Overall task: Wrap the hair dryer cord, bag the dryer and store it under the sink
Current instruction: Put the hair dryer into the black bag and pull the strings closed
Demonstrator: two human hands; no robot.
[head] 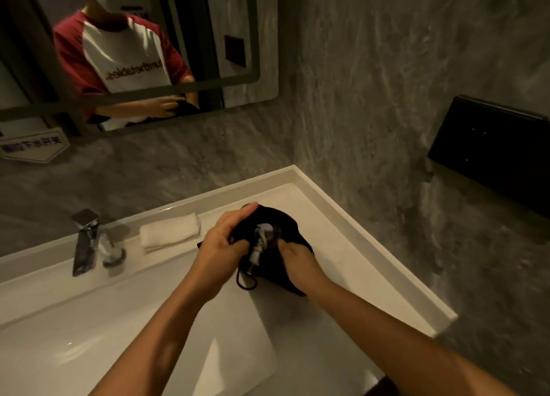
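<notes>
A black drawstring bag lies on the white counter right of the basin. Inside its open mouth a pale grey part of the hair dryer shows; the rest of the dryer and its cord are hidden by the cloth. My left hand grips the left rim of the bag's mouth. My right hand grips the right rim, fingers tucked into the cloth. The bag's dark drawstring loop hangs loose onto the counter in front.
A folded white towel lies by the back rim, left of the bag. A chrome faucet stands over the basin. A mirror hangs above. On the right wall sits a black box.
</notes>
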